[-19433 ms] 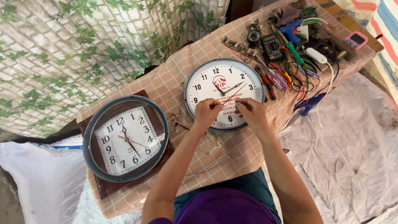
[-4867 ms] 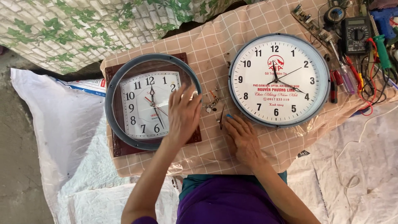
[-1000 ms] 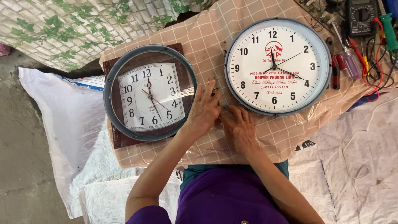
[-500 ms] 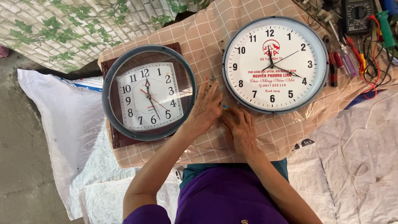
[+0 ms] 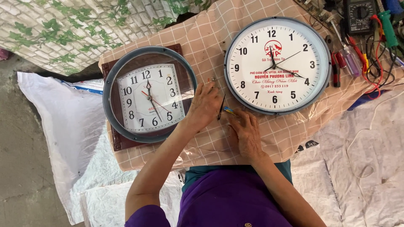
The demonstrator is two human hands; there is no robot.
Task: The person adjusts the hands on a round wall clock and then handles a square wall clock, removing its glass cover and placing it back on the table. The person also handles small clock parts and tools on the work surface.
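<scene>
Small parts work between two wall clocks on a checked cloth

Far left: square-faced clock (image 5: 150,94) in a brown frame with a loose grey ring sitting over it, just beside the left hand (image 5: 205,104). Left fingers curled and nearly closed, pinching what looks like a thin dark clock hand (image 5: 221,110) that stands upright off the cloth; hard to say more, too small. Just right of that, right hand (image 5: 244,132) lying low on the checked cloth (image 5: 202,42), fingertips closed on a tiny blue-and-yellow tool (image 5: 229,111) touching the dark piece. Probably best with wrists planted and a light pinch, since a part that thin bends easily. Further right: big round white clock (image 5: 277,65), then screwdrivers (image 5: 347,56) and a multimeter (image 5: 359,14) at the far edge, well apart from the hands.
</scene>
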